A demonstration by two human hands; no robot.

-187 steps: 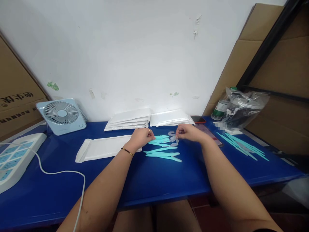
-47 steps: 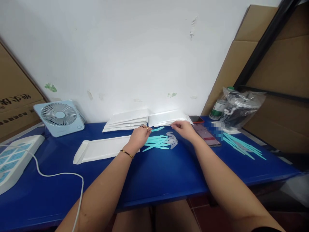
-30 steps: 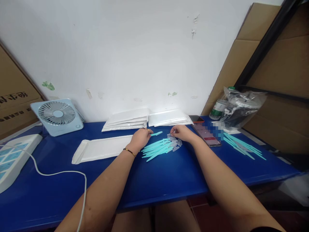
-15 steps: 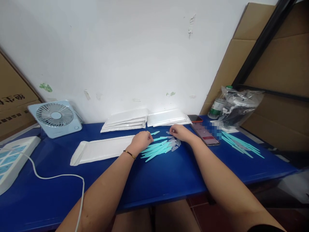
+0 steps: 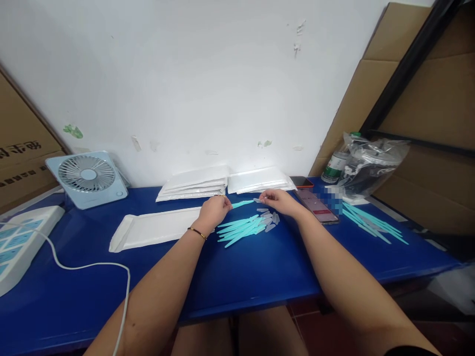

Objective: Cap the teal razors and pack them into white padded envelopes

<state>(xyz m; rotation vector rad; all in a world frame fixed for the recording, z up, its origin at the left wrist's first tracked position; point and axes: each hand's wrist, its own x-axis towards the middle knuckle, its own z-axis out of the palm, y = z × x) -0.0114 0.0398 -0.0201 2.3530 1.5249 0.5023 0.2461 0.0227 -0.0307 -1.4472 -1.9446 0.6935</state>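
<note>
My left hand (image 5: 215,210) is closed on the handle of a slim teal eyebrow razor (image 5: 243,203), which points right. Pinched in my right hand (image 5: 276,200) is a small clear blade cap (image 5: 257,200), close to the razor's tip; whether they touch I cannot tell. Just below both hands, a pile of teal razors (image 5: 239,230) lies on the blue table (image 5: 256,272). Several loose clear caps (image 5: 269,228) are scattered at the pile's right end. Under my left wrist lies the end of a long white padded envelope (image 5: 156,227).
Stacked white envelopes (image 5: 193,183) lie against the wall. A phone (image 5: 315,205), more teal razors (image 5: 374,222), a bottle (image 5: 334,165) and a clear plastic bag (image 5: 374,165) are on the right. At left are a fan (image 5: 88,178), a power strip (image 5: 25,247) and a white cable (image 5: 92,265).
My left hand has lifted one teal razor up and away from the pile, toward the back. My right hand has brought a clear cap level with the razor's tip.
</note>
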